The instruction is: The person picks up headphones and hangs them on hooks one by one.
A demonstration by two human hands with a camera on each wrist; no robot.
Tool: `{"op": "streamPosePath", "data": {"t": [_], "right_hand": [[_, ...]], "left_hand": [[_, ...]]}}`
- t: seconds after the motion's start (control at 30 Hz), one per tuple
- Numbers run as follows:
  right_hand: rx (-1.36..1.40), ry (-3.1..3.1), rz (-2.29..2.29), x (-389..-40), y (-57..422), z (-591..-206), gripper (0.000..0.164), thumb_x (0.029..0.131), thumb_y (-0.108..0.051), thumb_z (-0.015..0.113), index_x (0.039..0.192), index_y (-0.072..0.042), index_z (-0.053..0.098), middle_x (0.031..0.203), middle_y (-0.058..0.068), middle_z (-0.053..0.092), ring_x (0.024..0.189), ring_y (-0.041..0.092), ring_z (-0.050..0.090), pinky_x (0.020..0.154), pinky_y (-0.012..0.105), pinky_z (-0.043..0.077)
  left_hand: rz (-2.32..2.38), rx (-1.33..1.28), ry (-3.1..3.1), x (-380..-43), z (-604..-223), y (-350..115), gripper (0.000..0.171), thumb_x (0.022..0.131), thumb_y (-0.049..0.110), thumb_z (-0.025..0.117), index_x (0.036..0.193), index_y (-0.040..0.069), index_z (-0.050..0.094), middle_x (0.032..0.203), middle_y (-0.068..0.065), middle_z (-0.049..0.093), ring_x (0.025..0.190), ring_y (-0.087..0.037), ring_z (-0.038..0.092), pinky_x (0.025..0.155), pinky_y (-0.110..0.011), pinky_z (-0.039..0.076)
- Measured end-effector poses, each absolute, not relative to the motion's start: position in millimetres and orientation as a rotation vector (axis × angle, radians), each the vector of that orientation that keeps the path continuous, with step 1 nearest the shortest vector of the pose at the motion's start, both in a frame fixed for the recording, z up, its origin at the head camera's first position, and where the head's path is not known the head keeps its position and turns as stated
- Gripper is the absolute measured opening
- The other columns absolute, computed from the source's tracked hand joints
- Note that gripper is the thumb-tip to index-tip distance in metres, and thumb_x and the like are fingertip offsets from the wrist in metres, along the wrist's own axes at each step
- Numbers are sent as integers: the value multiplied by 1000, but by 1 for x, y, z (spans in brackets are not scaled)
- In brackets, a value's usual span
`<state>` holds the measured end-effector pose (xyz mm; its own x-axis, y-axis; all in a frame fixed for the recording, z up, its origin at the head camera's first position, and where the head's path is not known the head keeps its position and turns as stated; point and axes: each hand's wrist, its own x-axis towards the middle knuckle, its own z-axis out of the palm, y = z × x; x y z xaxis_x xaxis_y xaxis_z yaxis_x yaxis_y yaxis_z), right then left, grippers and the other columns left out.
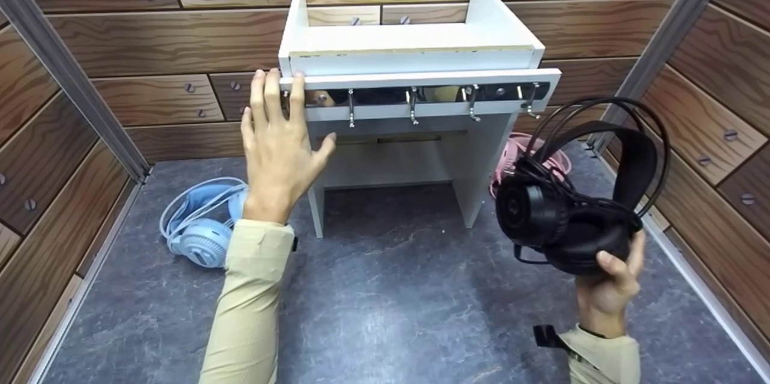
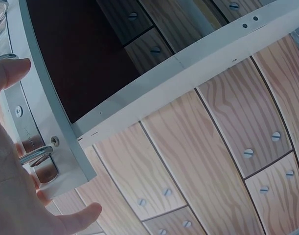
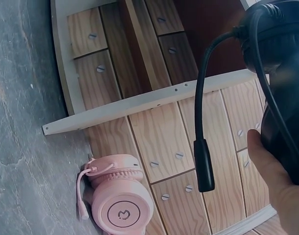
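Observation:
My right hand grips a black headset by its lower ear cup, holding it up to the right of a white shelf stand. The boom microphone hangs down in the right wrist view. With straight, spread fingers, my left hand rests at the left end of the white board along the stand's front. Metal hooks line this board, and none carries a headset. A pink headset lies on the floor behind the stand's right side, partly hidden by the black one in the head view.
A light blue headset lies on the grey marbled floor, left of the white stand. Wood-patterned walls enclose the back and sides. The stand's side panels reach down to the floor.

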<state>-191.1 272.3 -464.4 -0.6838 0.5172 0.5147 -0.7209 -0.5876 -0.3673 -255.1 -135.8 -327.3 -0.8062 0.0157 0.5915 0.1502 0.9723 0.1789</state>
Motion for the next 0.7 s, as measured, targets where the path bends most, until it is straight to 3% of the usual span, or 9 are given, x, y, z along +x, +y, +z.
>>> {"op": "streamPosePath", "data": {"t": [0.7], "right_hand": [[504,-726,2262,-194,268,-462,54,68,11,35,120,14,46,106,25,62,86,31,65,77,34,57]], "left_hand": [[-280,-113,-2484,-255,-328,-136,92,88,50,68,160,12,24,163,-21,15,152,-36,7,117,-58,23]]}}
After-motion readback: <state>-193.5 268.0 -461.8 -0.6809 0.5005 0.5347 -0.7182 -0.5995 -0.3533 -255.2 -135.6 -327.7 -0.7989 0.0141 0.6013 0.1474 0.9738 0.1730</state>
